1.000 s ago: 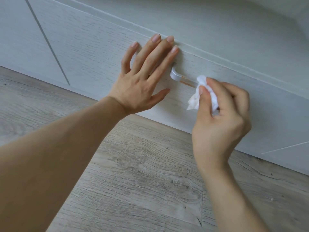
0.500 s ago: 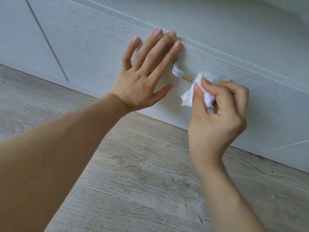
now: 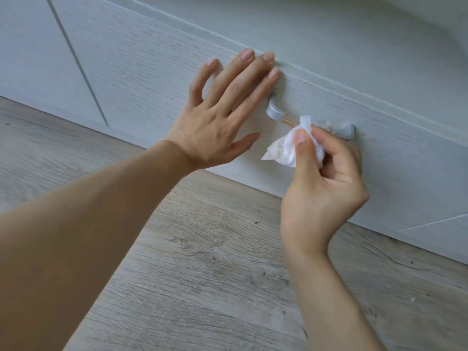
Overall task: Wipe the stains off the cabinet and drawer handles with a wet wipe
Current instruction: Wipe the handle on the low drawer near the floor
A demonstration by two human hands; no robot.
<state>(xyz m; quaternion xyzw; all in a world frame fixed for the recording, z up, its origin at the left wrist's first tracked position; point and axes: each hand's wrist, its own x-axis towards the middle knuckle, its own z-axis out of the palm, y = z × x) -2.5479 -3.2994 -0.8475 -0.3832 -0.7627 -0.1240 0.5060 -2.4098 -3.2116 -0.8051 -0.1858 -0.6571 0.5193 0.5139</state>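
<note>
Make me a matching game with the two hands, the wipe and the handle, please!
Things:
1. left hand
2. right hand
3. wet wipe
4. drawer handle

States:
A. silver, with an orange-brown stain on its bar
B. white, crumpled, pressed against the bar
C. flat and spread on the drawer front
D. pinching something between thumb and fingers

Pairs: 1-C, 2-D, 3-B, 4-A

grey wood-grain plank floor [image 3: 202,249], dark knots, small white speck [image 3: 412,299]
</note>
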